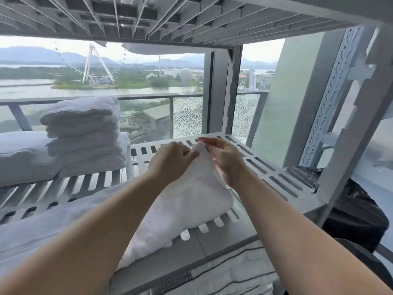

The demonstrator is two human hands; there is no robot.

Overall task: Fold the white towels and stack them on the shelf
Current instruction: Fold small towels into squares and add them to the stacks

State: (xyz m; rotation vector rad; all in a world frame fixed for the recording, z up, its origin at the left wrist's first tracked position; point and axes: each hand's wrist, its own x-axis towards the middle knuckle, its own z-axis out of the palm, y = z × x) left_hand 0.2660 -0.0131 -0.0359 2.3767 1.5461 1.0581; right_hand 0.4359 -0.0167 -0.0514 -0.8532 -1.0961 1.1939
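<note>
A grey slatted shelf (276,173) spreads beneath and around the grip, with a second tier (170,18) overhead. A white towel (191,201) runs from the shelf's near edge up to the grip, its lower part lying on the slats and its far end lifted off them. A stack (85,133) of folded white towels sits on the same shelf, left of the grip and farther back, pressed against another folded towel at the frame's left edge. Beyond the grip, past the shelf, a glass balcony rail (148,96) fronts water, hills and a big wheel (97,60). The left hand (170,160) and right hand (225,158) meet at the towel's raised corner (200,146), each pinching the cloth between thumb and curled fingers, left hand on the corner's left side, right hand on its right, knuckles close together.
</note>
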